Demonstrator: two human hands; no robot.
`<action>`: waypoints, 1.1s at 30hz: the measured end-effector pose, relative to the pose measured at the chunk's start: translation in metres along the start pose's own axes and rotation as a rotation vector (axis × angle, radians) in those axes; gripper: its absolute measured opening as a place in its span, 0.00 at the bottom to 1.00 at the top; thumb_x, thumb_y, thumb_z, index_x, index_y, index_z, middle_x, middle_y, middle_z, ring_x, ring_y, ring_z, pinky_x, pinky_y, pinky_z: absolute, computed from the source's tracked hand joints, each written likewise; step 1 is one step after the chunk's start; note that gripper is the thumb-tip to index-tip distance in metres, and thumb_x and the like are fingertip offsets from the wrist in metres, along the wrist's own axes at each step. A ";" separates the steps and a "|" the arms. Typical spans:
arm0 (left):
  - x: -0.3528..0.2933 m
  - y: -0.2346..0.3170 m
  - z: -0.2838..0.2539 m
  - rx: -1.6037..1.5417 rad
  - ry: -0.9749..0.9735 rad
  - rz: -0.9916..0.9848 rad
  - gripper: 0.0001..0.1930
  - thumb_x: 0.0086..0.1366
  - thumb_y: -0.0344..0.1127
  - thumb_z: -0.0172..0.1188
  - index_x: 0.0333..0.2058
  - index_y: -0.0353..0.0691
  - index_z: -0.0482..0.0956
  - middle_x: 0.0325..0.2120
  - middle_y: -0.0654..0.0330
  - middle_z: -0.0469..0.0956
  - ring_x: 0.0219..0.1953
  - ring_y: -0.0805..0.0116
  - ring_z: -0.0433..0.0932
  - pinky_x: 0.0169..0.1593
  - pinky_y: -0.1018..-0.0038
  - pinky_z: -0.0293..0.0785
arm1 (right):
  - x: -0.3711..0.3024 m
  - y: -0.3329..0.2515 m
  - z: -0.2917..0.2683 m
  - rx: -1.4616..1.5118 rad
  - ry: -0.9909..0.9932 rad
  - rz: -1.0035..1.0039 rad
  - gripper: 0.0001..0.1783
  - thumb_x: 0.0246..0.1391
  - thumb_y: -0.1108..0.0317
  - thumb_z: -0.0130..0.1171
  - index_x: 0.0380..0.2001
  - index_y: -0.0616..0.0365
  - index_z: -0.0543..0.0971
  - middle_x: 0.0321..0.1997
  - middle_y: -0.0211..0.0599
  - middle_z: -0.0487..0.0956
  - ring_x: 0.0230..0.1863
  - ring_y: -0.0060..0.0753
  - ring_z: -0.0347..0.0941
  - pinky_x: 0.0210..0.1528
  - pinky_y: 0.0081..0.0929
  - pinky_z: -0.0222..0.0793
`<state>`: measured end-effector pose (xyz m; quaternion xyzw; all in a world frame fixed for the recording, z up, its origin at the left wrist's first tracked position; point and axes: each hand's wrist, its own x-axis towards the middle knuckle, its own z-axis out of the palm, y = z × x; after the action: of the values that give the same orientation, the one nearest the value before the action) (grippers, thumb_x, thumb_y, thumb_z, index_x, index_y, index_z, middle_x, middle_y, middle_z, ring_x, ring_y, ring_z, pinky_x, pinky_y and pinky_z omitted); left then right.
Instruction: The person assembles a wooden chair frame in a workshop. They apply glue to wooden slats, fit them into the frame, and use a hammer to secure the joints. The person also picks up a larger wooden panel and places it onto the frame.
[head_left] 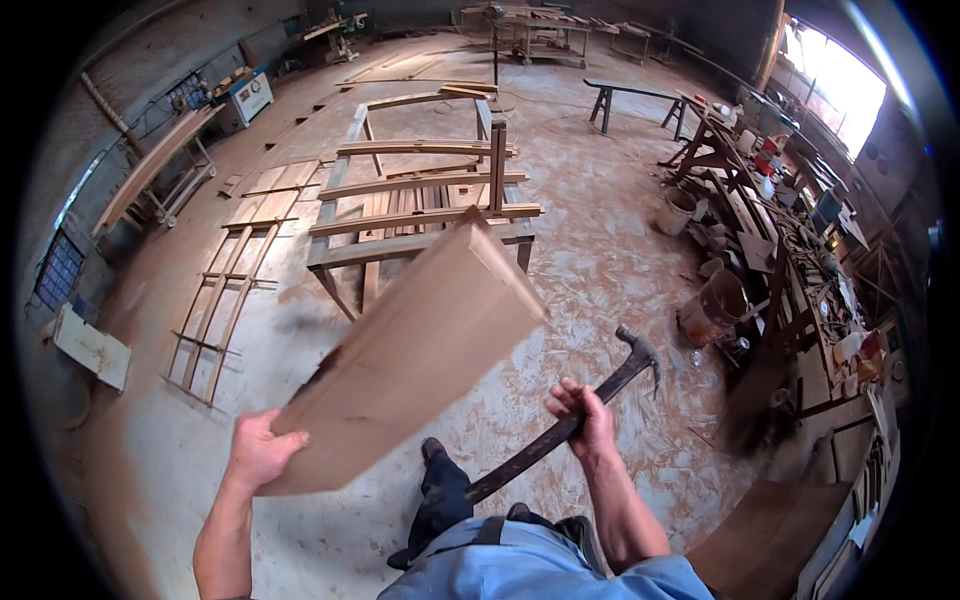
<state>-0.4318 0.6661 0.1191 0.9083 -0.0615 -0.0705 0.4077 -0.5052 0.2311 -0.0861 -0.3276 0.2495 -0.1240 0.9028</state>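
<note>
A wide wooden board (pixel 400 365) slants up and away in front of me. My left hand (pixel 262 448) grips its near left edge, the thumb lying over the face. My right hand (pixel 585 412) is closed round the dark handle of a claw hammer (pixel 628 372). The hammer's head points up and to the right, and the handle's end reaches back toward my legs. Board and hammer are apart. Beyond the board's far end stands a metal frame stand (pixel 345 255) with several wooden strips (pixel 430 185) laid across it.
Slatted wooden frames (pixel 228 300) lie on the floor to the left. Along the right wall runs a cluttered workbench (pixel 800 240), with a bucket (pixel 712 308) beside it. A sawhorse (pixel 640 92) stands farther back. A machine (pixel 250 95) stands by the left wall.
</note>
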 end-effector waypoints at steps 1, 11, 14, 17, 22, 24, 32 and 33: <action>0.022 -0.004 -0.012 0.073 0.034 0.057 0.13 0.47 0.28 0.66 0.33 0.29 0.81 0.24 0.56 0.82 0.26 0.76 0.78 0.31 0.75 0.75 | 0.016 -0.006 0.007 -0.028 0.027 -0.021 0.12 0.61 0.61 0.51 0.41 0.59 0.71 0.49 0.45 0.75 0.47 0.42 0.76 0.46 0.48 0.76; 0.259 -0.021 -0.094 0.297 0.092 0.291 0.09 0.45 0.29 0.66 0.26 0.32 0.79 0.18 0.51 0.76 0.20 0.62 0.76 0.27 0.70 0.71 | 0.115 -0.051 0.065 -0.187 0.256 -0.283 0.08 0.61 0.62 0.54 0.39 0.52 0.71 0.36 0.36 0.76 0.32 0.29 0.76 0.27 0.29 0.77; 0.322 -0.006 -0.097 0.370 0.061 0.306 0.09 0.45 0.29 0.65 0.26 0.32 0.78 0.17 0.51 0.76 0.19 0.61 0.75 0.27 0.69 0.70 | 0.149 -0.056 0.085 -0.215 0.246 -0.315 0.09 0.61 0.62 0.54 0.39 0.53 0.70 0.36 0.35 0.76 0.31 0.27 0.75 0.28 0.28 0.75; 0.378 0.017 -0.088 0.451 0.017 0.350 0.08 0.45 0.28 0.65 0.25 0.32 0.78 0.17 0.52 0.75 0.19 0.62 0.75 0.26 0.69 0.70 | 0.189 -0.060 0.109 -0.224 0.254 -0.365 0.07 0.61 0.66 0.53 0.39 0.57 0.71 0.36 0.38 0.77 0.31 0.28 0.76 0.27 0.26 0.77; 0.457 0.031 -0.070 0.451 -0.018 0.444 0.08 0.44 0.28 0.65 0.25 0.33 0.78 0.17 0.52 0.75 0.19 0.61 0.75 0.26 0.69 0.70 | 0.260 -0.069 0.145 -0.298 0.203 -0.366 0.08 0.61 0.69 0.52 0.41 0.62 0.73 0.40 0.41 0.78 0.35 0.28 0.77 0.29 0.24 0.76; 0.482 0.030 -0.064 0.462 -0.024 0.494 0.08 0.44 0.28 0.65 0.25 0.33 0.78 0.17 0.52 0.75 0.19 0.60 0.75 0.26 0.69 0.69 | 0.286 -0.073 0.168 -0.304 0.201 -0.360 0.09 0.61 0.69 0.52 0.41 0.62 0.73 0.41 0.42 0.78 0.36 0.28 0.76 0.30 0.25 0.77; 0.551 0.036 -0.045 0.485 -0.129 0.518 0.08 0.43 0.27 0.66 0.24 0.34 0.77 0.17 0.53 0.75 0.20 0.57 0.75 0.26 0.68 0.69 | 0.367 -0.092 0.235 -0.365 0.095 -0.394 0.13 0.62 0.70 0.51 0.46 0.68 0.72 0.48 0.47 0.77 0.47 0.35 0.75 0.44 0.30 0.76; 0.558 0.037 -0.044 0.495 -0.139 0.511 0.08 0.43 0.27 0.66 0.23 0.34 0.77 0.17 0.53 0.75 0.20 0.57 0.75 0.26 0.68 0.69 | 0.374 -0.092 0.242 -0.339 0.096 -0.407 0.14 0.62 0.70 0.51 0.46 0.69 0.72 0.49 0.47 0.77 0.48 0.35 0.74 0.45 0.30 0.76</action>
<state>0.1218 0.5796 0.1320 0.9279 -0.3293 -0.0112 0.1745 -0.0661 0.1451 -0.0045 -0.5114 0.2383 -0.2749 0.7785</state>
